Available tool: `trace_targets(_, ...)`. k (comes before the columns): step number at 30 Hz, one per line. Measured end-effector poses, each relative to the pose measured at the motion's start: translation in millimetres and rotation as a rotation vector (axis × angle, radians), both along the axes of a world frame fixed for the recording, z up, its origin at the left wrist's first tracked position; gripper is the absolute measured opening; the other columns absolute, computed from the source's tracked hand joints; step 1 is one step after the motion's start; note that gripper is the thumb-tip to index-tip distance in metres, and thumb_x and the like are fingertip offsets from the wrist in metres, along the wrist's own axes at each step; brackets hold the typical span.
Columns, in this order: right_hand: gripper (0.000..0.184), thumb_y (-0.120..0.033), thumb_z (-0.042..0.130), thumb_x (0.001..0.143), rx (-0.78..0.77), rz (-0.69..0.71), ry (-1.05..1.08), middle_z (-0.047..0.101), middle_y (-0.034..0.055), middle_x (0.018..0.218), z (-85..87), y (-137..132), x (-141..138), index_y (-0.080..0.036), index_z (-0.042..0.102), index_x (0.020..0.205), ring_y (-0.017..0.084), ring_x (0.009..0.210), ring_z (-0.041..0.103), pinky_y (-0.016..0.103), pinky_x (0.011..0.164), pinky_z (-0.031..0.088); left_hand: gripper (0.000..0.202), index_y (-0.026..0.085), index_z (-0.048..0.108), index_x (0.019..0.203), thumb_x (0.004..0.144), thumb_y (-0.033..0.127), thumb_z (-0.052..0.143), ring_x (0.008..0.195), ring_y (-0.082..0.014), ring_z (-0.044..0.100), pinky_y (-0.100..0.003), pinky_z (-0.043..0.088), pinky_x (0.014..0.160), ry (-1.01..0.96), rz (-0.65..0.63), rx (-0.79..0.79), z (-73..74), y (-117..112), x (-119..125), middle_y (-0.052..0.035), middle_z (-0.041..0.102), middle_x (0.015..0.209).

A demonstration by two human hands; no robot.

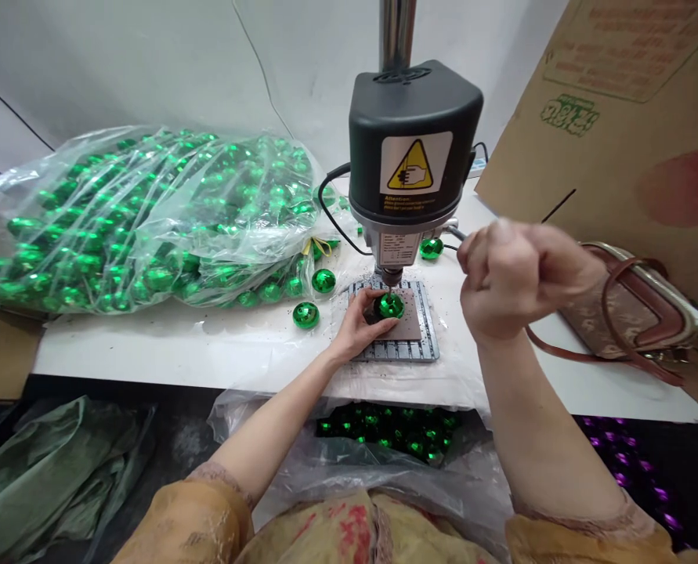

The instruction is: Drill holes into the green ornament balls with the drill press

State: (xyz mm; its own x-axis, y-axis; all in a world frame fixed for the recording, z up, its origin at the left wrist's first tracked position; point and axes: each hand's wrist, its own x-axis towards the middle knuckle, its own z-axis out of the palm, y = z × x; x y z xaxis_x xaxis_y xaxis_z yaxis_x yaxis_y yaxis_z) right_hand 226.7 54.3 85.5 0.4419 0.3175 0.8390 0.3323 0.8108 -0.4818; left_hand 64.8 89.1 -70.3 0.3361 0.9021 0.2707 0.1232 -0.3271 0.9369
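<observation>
My left hand (363,323) grips a shiny green faceted ball (392,306) between thumb and fingers, holding it on a small brown board (410,327). Above, the chuck (392,276) of a black bench drill press (416,117) points down, its thin bit meeting the ball's top; how deep it goes I cannot tell. My right hand (504,274) is raised beside the drill head, fingers curled in a fist around the press's feed lever, most of which the hand hides. The board lies on the slotted metal base (429,345), with dark specks scattered around.
Left on the white table (149,348) lies a large clear bag (166,219) of green balls. Loose green balls (306,315) rest near the base. Below the table edge, an open plastic bag (301,462) holds more. A handbag (631,305) and cardboard box (619,157) stand right.
</observation>
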Motion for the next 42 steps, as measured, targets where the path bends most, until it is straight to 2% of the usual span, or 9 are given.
trace_targets(7,0.039,-0.008,0.059,0.077,-0.145,0.217,0.208,0.034,-0.0086,0.036,59.2,22.7,1.6,-0.022,0.04,0.046,0.006,0.03,0.028,0.027,0.032,0.018,0.043,0.02,0.057,0.104,0.075,0.04,0.082,0.095,-0.021,0.065,-0.035,0.052,0.085,0.142,0.278,0.122,27.3,-43.1,-2.9,-0.0049,0.067,0.1)
trace_targets(13,0.041,-0.013,0.058,0.081,-0.118,0.218,0.174,0.034,-0.0093,0.038,55.9,21.4,2.5,-0.022,0.035,0.048,0.004,0.031,0.03,0.025,0.034,0.02,0.051,0.019,0.061,0.106,0.08,0.062,0.072,0.082,-0.0207,0.063,-0.032,0.049,0.071,0.552,-0.315,0.442,19.9,-126.6,-33.1,-0.0067,0.068,0.093)
trace_targets(15,0.044,-0.012,0.057,0.083,-0.123,0.196,0.171,0.033,-0.0095,0.038,55.0,21.6,2.1,-0.02,0.033,0.047,0.001,0.031,0.031,0.022,0.036,0.021,0.061,0.019,0.062,0.113,0.079,0.069,0.069,0.086,-0.0234,0.064,-0.035,0.051,0.074,0.623,-0.341,0.551,10.9,-134.1,-46.0,-0.0093,0.069,0.098)
trace_targets(17,0.046,-0.01,0.057,0.084,-0.128,0.186,0.177,0.034,-0.0093,0.037,55.0,22.7,2.4,-0.019,0.033,0.046,0.001,0.031,0.032,0.022,0.037,0.022,0.061,0.021,0.061,0.119,0.081,0.068,0.067,0.092,-0.025,0.065,-0.036,0.053,0.08,0.584,-0.231,0.593,7.8,-125.8,-60.5,-0.0112,0.069,0.105)
trace_targets(23,0.047,-0.008,0.06,0.083,-0.104,0.195,0.199,0.034,-0.0086,0.036,53.9,25.9,2.9,-0.02,0.034,0.046,0.002,0.029,0.032,0.023,0.034,0.022,0.027,0.026,0.062,0.12,0.093,0.025,0.061,0.106,-0.0287,0.059,-0.044,0.049,0.093,0.705,0.457,0.422,27.7,-45.9,-106.7,-0.0101,0.063,0.112)
trace_targets(29,0.049,-0.013,0.065,0.082,-0.1,0.195,0.201,0.033,-0.0085,0.035,53.3,24.7,2.2,-0.02,0.034,0.045,0.003,0.029,0.031,0.023,0.032,0.021,0.037,0.024,0.066,0.107,0.072,0.012,0.068,0.092,-0.0249,0.058,-0.039,0.05,0.084,0.835,0.332,0.236,34.5,-3.6,-128.4,-0.0066,0.056,0.104)
trace_targets(32,0.048,-0.012,0.062,0.083,-0.113,0.213,0.204,0.034,-0.009,0.035,53.6,23.8,2.4,-0.02,0.034,0.046,0.002,0.029,0.03,0.022,0.032,0.02,0.045,0.024,0.062,0.115,0.071,0.021,0.072,0.091,-0.0205,0.059,-0.036,0.05,0.083,0.488,0.359,0.122,43.4,-7.6,-119.5,-0.0051,0.056,0.108)
trace_targets(36,0.048,-0.013,0.064,0.084,-0.119,0.218,0.211,0.033,-0.0094,0.034,53.1,25.2,2.9,-0.02,0.035,0.046,0.001,0.028,0.03,0.022,0.033,0.021,0.046,0.023,0.057,0.116,0.076,0.041,0.073,0.088,-0.0176,0.064,-0.033,0.052,0.079,-0.092,0.159,-0.254,51.8,-20.9,-83.5,-0.0055,0.065,0.108)
trace_targets(42,0.047,-0.015,0.064,0.084,-0.082,0.227,0.186,0.033,-0.0095,0.036,51.9,24.4,3.8,-0.019,0.036,0.047,0.001,0.03,0.03,0.021,0.033,0.021,0.055,0.022,0.055,0.111,0.069,0.044,0.084,0.086,-0.0158,0.064,-0.03,0.05,0.078,-0.275,0.078,-0.319,40.6,-19.0,-26.6,-0.0002,0.066,0.089)
